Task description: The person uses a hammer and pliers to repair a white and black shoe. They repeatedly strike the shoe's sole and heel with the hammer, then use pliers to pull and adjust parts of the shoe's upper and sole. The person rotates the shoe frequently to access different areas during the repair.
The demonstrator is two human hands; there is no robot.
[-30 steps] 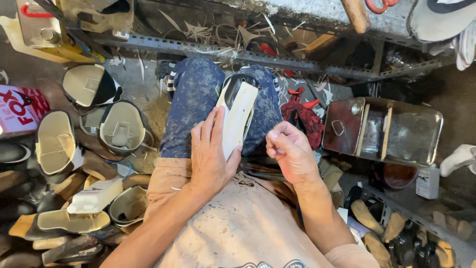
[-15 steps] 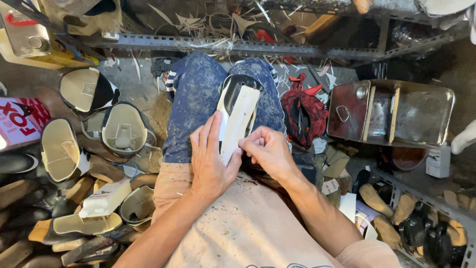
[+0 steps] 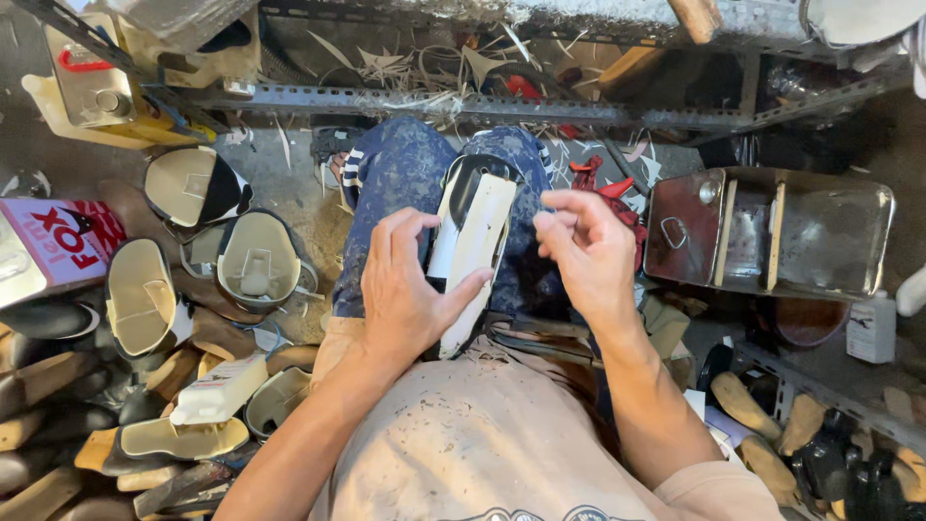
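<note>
Right hand [image 3: 588,253] has lifted off the shoe since half a second back and now hovers just beside it, fingers loosely curled, pinched on nothing I can make out (too small to tell). Left hand [image 3: 410,289] stays put, palm and thumb clamped on the shoe upper on its last [image 3: 473,241], which lies sole-up along the lap, heel toward the belly, toe pointing away over the knees. Cream insole faces the camera, black upper wraps the edges. Speckled beige shirt [image 3: 482,434] fills the bottom, blue mottled jeans [image 3: 395,183] under the shoe. Left of the legs: a heap of cream and black shoe uppers [image 3: 256,260] on the floor. Right: an open metal box [image 3: 772,232] with dividers. Farthest: a metal shelf rail [image 3: 463,101] with scraps behind it.
</note>
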